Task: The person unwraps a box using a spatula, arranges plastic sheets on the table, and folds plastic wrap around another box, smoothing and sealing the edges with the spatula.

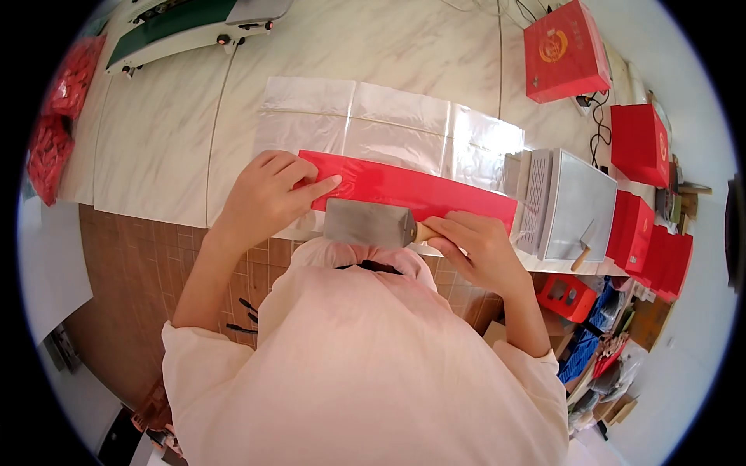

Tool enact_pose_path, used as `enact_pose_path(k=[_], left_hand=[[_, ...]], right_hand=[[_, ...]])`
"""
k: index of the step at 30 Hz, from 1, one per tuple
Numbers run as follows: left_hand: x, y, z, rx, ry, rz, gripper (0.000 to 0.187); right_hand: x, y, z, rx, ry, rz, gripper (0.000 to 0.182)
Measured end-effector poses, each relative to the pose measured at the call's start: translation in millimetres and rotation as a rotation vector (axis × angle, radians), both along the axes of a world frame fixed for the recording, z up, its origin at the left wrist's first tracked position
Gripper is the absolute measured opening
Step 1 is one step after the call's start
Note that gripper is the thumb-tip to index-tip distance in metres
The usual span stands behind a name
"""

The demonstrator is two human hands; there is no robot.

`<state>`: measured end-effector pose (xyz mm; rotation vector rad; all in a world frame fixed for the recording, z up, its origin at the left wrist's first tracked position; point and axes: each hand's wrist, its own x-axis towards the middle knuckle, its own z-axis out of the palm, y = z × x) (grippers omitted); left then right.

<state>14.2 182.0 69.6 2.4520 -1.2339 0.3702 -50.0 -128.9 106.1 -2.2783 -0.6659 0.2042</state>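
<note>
A long flat red piece (420,188), glossy as if under clear film, lies at the table's front edge. My left hand (268,190) grips its left end, thumb laid over the top face and fingers curled at the far edge. In my right hand (482,245) is a scraper (369,224) with a broad metal blade and a wooden handle. Its blade points left and overlaps the near edge of the red piece. Clear plastic film (396,128) spreads out flat behind the red piece, with creases and a bright glare on its right part.
A grey flat case with a slotted side (583,206) stands at the right, a second wooden-handled scraper (584,247) on it. Red boxes (563,50) line the right side. At the upper left is a machine with a green belt (171,35); red packets (70,85) lie beyond it.
</note>
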Motion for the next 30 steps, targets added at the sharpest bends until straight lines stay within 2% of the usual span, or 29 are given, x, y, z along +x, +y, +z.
enact_pose_path(k=[3, 6, 8, 9, 11, 12, 14, 17, 30], left_hand=[[4, 4, -1, -0.006, 0.067, 0.002, 0.045], [11, 9, 2, -0.037, 0.111, 0.120, 0.047], [15, 12, 4, -0.158, 0.231, 0.336, 0.041], [17, 15, 1, -0.160, 0.230, 0.339, 0.041], [23, 23, -8, -0.452, 0.670, 0.264, 0.033], [27, 22, -8, -0.455, 0.670, 0.266, 0.033], [32, 20, -5, -0.580, 1.000, 0.258, 0.039], [38, 19, -11, -0.561, 1.141, 0.253, 0.041], [47, 17, -15, -0.565, 1.166, 0.225, 0.036]], right_hand=[[7, 4, 0, -0.028, -0.018, 0.025, 0.022], [14, 7, -1, -0.037, -0.037, 0.016, 0.021], [17, 8, -1, -0.041, -0.054, 0.005, 0.020], [19, 8, -1, -0.041, -0.044, 0.003, 0.020], [21, 9, -3, -0.043, -0.034, 0.006, 0.020], [22, 10, -5, -0.033, -0.052, -0.008, 0.020], [24, 12, -5, -0.026, -0.070, -0.017, 0.020], [29, 13, -3, -0.052, -0.066, -0.046, 0.020], [47, 19, -3, -0.143, -0.110, -0.128, 0.021]])
